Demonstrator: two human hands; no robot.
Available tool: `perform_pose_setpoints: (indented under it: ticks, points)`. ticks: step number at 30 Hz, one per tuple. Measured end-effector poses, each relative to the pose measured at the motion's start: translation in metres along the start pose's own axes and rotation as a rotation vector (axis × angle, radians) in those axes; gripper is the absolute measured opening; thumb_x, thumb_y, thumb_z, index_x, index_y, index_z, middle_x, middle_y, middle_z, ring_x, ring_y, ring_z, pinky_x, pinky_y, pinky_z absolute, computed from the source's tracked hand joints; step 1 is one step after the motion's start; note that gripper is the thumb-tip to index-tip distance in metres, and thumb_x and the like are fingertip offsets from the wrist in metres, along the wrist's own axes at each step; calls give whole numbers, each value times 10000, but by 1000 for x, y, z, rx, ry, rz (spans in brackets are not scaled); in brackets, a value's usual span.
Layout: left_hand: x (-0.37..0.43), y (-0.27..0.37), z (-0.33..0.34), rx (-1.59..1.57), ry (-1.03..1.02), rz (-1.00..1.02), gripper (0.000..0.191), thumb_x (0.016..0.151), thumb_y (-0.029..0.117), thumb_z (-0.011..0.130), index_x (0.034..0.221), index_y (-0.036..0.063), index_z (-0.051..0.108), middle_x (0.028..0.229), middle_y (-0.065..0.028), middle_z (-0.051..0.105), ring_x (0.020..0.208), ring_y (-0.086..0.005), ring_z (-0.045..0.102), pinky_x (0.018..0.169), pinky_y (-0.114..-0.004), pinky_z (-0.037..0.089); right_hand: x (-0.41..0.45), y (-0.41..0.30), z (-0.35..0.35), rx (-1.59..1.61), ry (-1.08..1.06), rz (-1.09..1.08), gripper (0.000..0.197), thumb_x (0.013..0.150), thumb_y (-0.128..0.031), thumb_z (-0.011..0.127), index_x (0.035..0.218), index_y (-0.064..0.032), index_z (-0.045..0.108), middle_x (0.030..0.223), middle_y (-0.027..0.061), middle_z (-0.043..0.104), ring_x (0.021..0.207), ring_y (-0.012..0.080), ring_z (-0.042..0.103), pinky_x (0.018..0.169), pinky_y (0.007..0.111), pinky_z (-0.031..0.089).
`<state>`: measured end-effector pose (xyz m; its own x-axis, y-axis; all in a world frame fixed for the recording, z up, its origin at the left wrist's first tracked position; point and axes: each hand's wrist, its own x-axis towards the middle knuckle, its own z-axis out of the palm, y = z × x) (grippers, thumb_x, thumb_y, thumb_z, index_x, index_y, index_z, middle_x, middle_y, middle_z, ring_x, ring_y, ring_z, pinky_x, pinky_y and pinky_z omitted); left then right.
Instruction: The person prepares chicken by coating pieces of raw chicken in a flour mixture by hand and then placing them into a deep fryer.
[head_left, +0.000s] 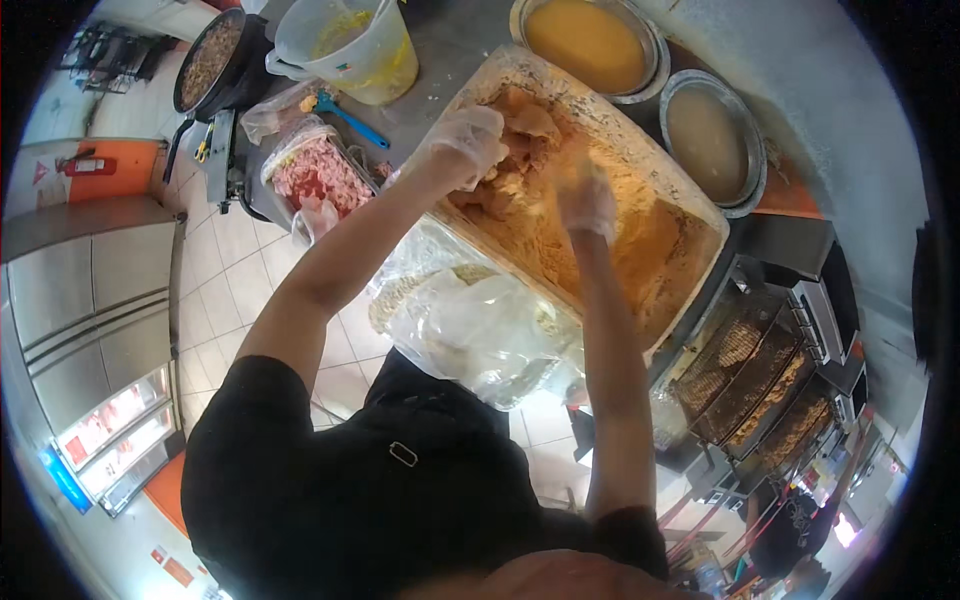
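Note:
A large tub (694, 217) of orange-tan breading powder (630, 225) stands before me. My left hand (469, 146), in a clear plastic glove, is at the tub's left part, beside coated meat pieces (529, 124); its fingers are bent, and whether they grip a piece is unclear. My right hand (589, 199), gloved too, is over the powder near the middle and blurred, so its fingers cannot be made out. A clear plastic bag (472, 330) with pale crumbs lies against the tub's near side. Left of my left forearm is a plastic-lined container of raw pink meat (322, 176).
Two metal bowls of liquid, one orange (585, 45) and one greyish (709, 139), sit behind the tub. A plastic jug (375, 60), a blue brush (352, 120) and a black pan (217, 64) are at left. Fryers with baskets (750, 375) stand at right; a person (795, 525) is beyond.

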<state>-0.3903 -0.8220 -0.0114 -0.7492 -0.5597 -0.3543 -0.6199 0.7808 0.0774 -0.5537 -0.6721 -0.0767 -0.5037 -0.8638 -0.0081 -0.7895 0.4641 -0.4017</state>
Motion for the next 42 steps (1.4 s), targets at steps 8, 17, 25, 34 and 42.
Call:
perform_pose_setpoints:
  ticks: [8,17,25,34,42]
  points:
    - [47,-12,91,208,355,114,263,838,152,599,1074,36,604,917,-100,623,838,-236,649,694,-315,531,90,-7,58,55,43,-131,288,913,-282,564,1113,-76,592,944,156,655,858,274,651,845,397,518]
    - [53,-13,7,292,-116,303,129,816,65,631,927,5,660,907,-107,654,823,-236,662,671,-346,562,34,-6,-70,-272,-182,312,387,885,-347,591,1200,-123,601,1056,165,670,968,298,653,838,394,515]
    - [48,-10,-31,446,-87,462,249,766,102,704,1014,99,711,988,-117,676,894,-264,666,757,-350,562,-56,55,-94,54,-393,731,672,791,-523,652,1214,-5,588,1200,198,622,1081,330,613,901,398,478]
    - [41,81,-23,112,-184,659,227,721,97,684,947,73,680,993,-136,653,929,-273,650,749,-327,554,-84,35,5,91,-814,164,379,805,-305,661,999,19,666,962,242,666,871,288,663,724,387,515]
    - [20,110,73,261,-265,608,176,679,63,723,855,62,722,869,-146,693,892,-275,665,729,-329,549,-101,112,-19,1406,-537,308,143,896,-163,630,979,-48,643,853,10,628,734,151,581,664,277,490]
